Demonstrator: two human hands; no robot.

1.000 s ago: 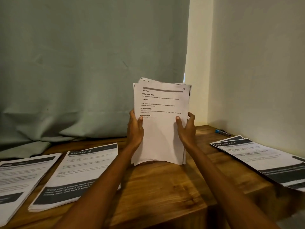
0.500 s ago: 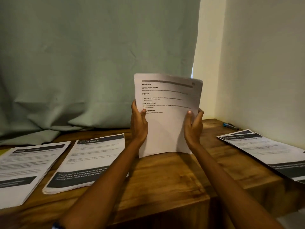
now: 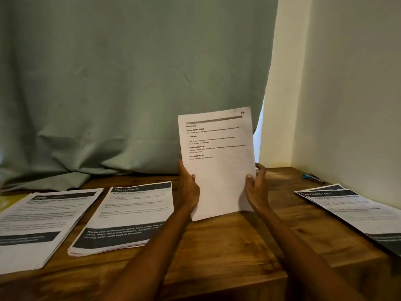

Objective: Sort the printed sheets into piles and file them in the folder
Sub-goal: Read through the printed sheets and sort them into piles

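Observation:
I hold a stack of printed sheets (image 3: 219,170) upright above the wooden table (image 3: 227,246), its lower edge near the tabletop. My left hand (image 3: 189,187) grips the stack's left edge with the thumb on the front page. My right hand (image 3: 257,187) grips the right edge, thumb in front and fingers curled behind. Three sorted piles lie flat: one at the far left (image 3: 41,222), a "MULTI-ROOM" pile (image 3: 128,216) beside my left forearm, and a pile at the right (image 3: 355,211). A yellow-green corner, possibly the folder (image 3: 8,202), peeks out at the far left.
A blue pen (image 3: 312,178) lies in the back right corner by the cream wall (image 3: 347,105). A grey-green curtain (image 3: 130,83) hangs behind the table and drapes onto its back edge. Bare wood shows between the middle and right piles.
The stack's uneven sheets have been squared into a neat block and it sits lower, nearer the tabletop. My view has shifted left and the left pile shows more fully.

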